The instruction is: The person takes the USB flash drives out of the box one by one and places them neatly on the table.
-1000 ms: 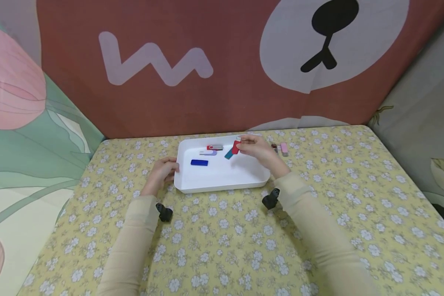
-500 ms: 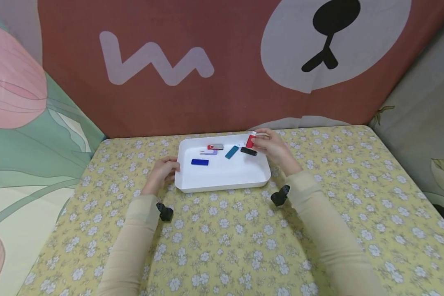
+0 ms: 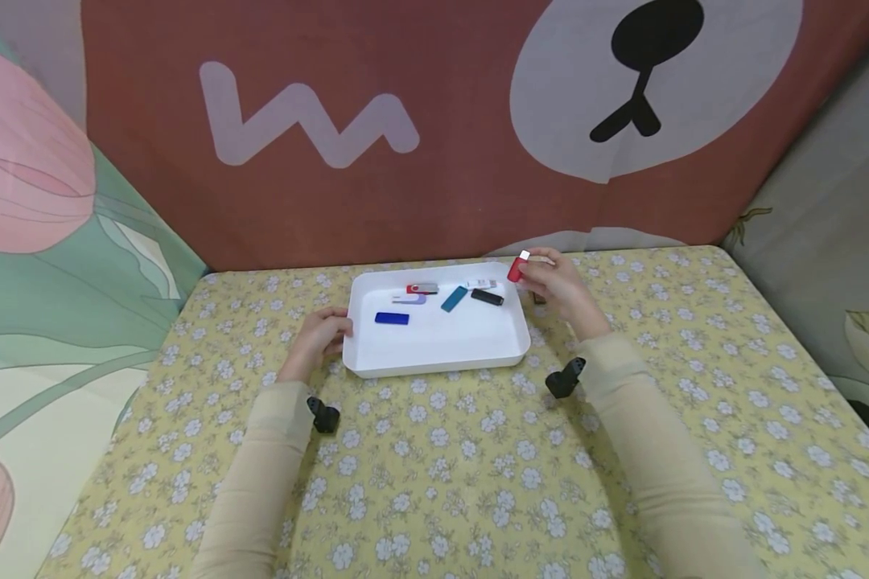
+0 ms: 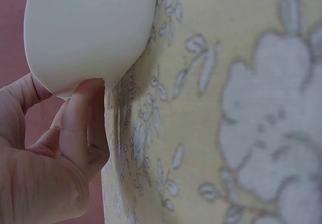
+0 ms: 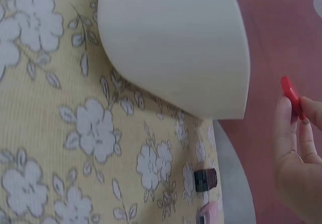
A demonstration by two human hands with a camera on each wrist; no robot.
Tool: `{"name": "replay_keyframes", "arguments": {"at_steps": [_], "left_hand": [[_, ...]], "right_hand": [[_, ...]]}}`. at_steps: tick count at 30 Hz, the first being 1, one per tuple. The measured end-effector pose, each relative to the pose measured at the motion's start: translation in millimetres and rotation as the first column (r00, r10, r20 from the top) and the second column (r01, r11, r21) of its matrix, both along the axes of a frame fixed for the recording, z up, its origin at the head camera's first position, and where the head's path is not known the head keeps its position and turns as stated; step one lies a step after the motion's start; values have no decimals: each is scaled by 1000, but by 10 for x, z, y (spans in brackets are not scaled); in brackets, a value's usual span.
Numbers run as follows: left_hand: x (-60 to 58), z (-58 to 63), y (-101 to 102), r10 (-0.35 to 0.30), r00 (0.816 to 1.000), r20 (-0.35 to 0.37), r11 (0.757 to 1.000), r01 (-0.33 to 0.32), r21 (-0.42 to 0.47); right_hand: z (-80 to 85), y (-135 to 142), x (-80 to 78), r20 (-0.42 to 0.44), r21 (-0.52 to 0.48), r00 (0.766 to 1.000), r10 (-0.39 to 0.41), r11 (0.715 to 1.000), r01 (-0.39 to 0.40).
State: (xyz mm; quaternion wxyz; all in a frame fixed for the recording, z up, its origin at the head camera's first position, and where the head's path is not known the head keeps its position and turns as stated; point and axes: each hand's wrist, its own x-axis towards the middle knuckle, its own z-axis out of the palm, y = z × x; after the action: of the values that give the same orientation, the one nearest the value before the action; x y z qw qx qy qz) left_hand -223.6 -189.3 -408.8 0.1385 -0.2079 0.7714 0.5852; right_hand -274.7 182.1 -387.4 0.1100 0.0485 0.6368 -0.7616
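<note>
At the tray's left end my left hand (image 3: 319, 342) grips the white plastic tray (image 3: 434, 346); the left wrist view shows the fingers (image 4: 78, 118) curled against its outer wall. Over the tray's far right corner, my right hand (image 3: 561, 289) pinches a red USB stick (image 3: 516, 270) between thumb and fingertips, its pale end pointing up. In the tray lie a blue stick (image 3: 392, 318), a purple one (image 3: 409, 299), a red-and-silver one (image 3: 422, 289), a teal one (image 3: 454, 298), a black one (image 3: 488, 297) and a white one (image 3: 481, 284).
Just right of the tray, a dark USB stick (image 5: 206, 179) and a pink one (image 5: 210, 212) lie on the flowered tablecloth (image 3: 434, 474). Behind the table rises a red-brown printed backdrop (image 3: 449, 201).
My right hand has moved right with the red stick, from above the tray's inside to its far right corner, uncovering the black and white sticks. The left hand stays put.
</note>
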Motion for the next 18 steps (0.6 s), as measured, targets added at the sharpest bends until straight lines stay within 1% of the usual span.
{"name": "replay_keyframes", "arguments": {"at_steps": [7,12,18], "left_hand": [[0,-5,-7,3,1000,1,1000,-3,-4],[-7,4,-7,18,1000,9,1000,-18,5],[-5,3,2,2,1000,10,1000,-2,1]], "right_hand": [[-41,107,-14,-37,-24,999,-15,1000,14],[-56,170,-20,-36,-34,999,-17,999,16],[-68,249,-20,-19,17,1000,-14,1000,14]]}}
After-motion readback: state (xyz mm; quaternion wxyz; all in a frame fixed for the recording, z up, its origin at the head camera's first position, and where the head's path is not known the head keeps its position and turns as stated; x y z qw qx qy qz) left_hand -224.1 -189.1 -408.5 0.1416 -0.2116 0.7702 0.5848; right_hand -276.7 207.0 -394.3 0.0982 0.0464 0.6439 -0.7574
